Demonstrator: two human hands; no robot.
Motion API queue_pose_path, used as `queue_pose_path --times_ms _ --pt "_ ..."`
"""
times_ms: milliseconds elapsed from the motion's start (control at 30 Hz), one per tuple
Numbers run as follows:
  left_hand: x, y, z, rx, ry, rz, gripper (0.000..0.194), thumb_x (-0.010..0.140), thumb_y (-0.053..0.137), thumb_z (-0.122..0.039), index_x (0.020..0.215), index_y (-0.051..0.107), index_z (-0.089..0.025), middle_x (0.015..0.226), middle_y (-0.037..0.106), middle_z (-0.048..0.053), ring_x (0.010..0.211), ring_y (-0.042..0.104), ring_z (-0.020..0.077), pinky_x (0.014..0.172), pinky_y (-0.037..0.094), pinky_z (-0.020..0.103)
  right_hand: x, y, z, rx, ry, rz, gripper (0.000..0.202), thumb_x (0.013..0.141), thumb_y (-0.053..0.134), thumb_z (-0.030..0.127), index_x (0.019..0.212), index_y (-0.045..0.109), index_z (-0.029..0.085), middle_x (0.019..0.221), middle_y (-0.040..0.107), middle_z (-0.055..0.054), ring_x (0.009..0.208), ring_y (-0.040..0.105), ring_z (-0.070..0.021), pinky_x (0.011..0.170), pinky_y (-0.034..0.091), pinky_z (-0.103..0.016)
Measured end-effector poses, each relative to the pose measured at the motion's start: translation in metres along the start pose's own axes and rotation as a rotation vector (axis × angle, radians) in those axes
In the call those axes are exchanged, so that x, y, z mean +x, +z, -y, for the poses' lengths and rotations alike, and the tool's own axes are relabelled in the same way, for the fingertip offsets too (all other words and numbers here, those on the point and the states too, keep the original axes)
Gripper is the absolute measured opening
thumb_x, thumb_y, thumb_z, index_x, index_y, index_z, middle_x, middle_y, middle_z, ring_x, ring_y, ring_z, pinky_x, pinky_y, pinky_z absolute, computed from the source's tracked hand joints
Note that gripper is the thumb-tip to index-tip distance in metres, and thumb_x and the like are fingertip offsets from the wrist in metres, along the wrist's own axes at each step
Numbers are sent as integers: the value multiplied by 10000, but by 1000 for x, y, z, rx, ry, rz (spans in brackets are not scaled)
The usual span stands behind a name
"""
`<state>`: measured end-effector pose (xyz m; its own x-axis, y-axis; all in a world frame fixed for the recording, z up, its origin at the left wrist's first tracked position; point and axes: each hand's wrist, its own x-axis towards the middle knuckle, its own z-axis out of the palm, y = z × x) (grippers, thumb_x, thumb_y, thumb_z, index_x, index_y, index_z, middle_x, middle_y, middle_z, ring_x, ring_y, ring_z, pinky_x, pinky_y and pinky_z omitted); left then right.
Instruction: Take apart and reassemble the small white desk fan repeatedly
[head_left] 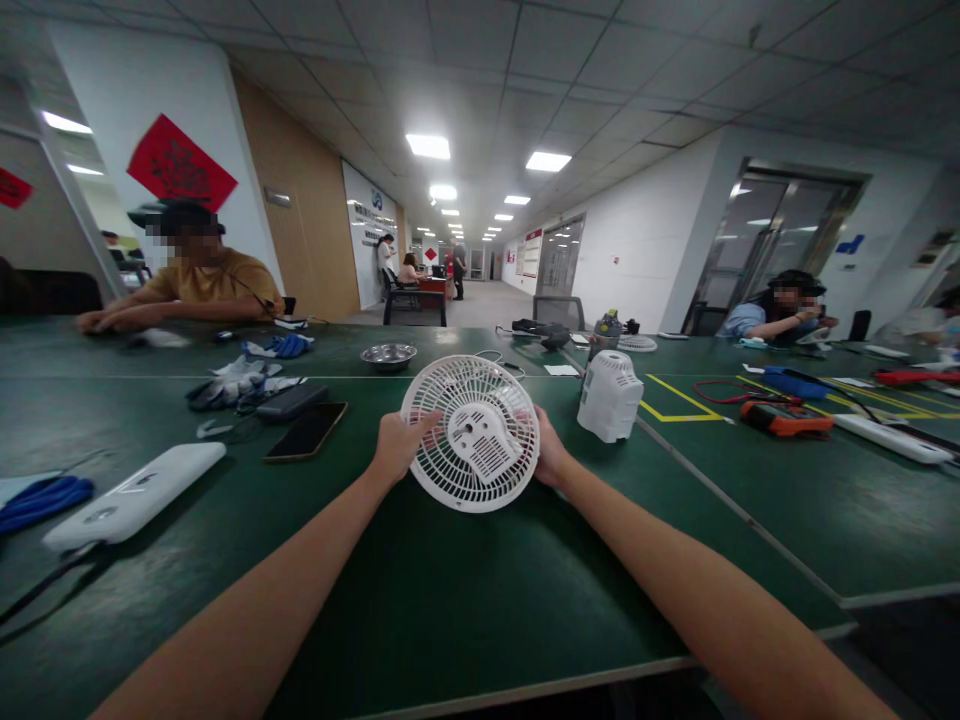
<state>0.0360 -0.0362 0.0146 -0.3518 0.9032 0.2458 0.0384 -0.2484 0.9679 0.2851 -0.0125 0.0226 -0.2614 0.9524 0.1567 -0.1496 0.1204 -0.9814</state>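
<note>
Between my two hands is a round white fan head (480, 475), its slotted motor cover and ribbed grille turned toward me. My left hand (401, 447) grips the rim on the left, with the thumb lying over the grille. On the opposite edge, my right hand (552, 450) is closed on the rim, its fingers mostly hidden behind the fan. A white plastic housing (611, 395) with vent slots on top stands upright on the green table, to the right of my right hand. Behind the fan head a thin white cable is partly visible.
A shiny metal bowl (388, 356) sits behind the fan. On the left lie a phone (306, 432), a dark case (292, 402) and a white power bank (139, 495). An orange multimeter (786, 417) lies right. Co-workers sit across the table on both sides.
</note>
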Motion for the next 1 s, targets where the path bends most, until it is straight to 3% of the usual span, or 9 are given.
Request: queue_pose_path --times_ms 67,167,333,433,500,600,667,800,1000 --pt "0 0 1 26 4 -1 303 663 795 -339 787 702 -78 659 723 93 573 690 216 532 573 317 7 -24 7 -420 -151 -234 734 757 618 490 1384 301 276 1080 619 -60 890 614 -247 863 469 -440" --pt "4 -3 4 54 -23 -18 312 662 794 -341 811 703 -82 681 727 96 589 696 223 539 575 325 13 -63 15 -953 -358 -378 767 689 698 424 1363 364 277 1131 576 -83 1010 567 -284 932 416 -439" --pt "12 -15 8 74 -71 -23 319 664 794 -331 847 698 -88 700 728 96 613 701 232 570 584 352 19 -93 4 -1296 -177 -437 743 722 674 421 1376 358 263 1021 568 -91 897 587 -268 833 444 -387" --pt "14 -21 8 80 -122 9 312 667 796 -334 831 693 -89 713 729 99 623 699 225 589 582 346 24 -91 2 -1346 -193 -448 658 746 651 413 1336 410 248 1000 557 -90 882 575 -257 843 434 -382" --pt "14 -23 6 85 -140 25 301 675 793 -339 810 689 -91 717 729 98 626 695 215 601 579 334 24 -90 11 -1349 -318 -496 563 768 622 396 1278 464 216 1033 544 -102 959 549 -267 900 409 -397" --pt "12 -25 3 98 -154 52 299 678 793 -346 806 689 -96 727 729 100 642 697 214 622 579 333 19 -94 32 -1323 -567 -673 486 780 592 349 1230 488 198 1197 481 -136 1164 444 -303 1003 333 -443" --pt "11 -25 2 91 -164 61 292 679 794 -338 815 692 -101 743 732 104 656 701 220 631 582 341 16 -103 43 -1286 -612 -841 549 759 598 326 1273 445 212 1309 404 -147 1253 359 -332 1022 299 -487" --pt "13 -25 4 83 -153 63 265 695 786 -322 817 696 -105 762 736 108 666 704 222 638 584 347 16 -130 40 -1141 -390 -1040 763 685 647 368 1359 321 215 1347 387 -179 1251 369 -377 981 321 -546" --pt "17 -27 12 104 -102 60 265 709 776 -335 809 702 -100 738 733 104 640 697 211 616 579 325 28 -159 13 -918 -12 -909 897 570 733 523 1307 328 208 1190 581 -166 1059 580 -353 882 440 -484"
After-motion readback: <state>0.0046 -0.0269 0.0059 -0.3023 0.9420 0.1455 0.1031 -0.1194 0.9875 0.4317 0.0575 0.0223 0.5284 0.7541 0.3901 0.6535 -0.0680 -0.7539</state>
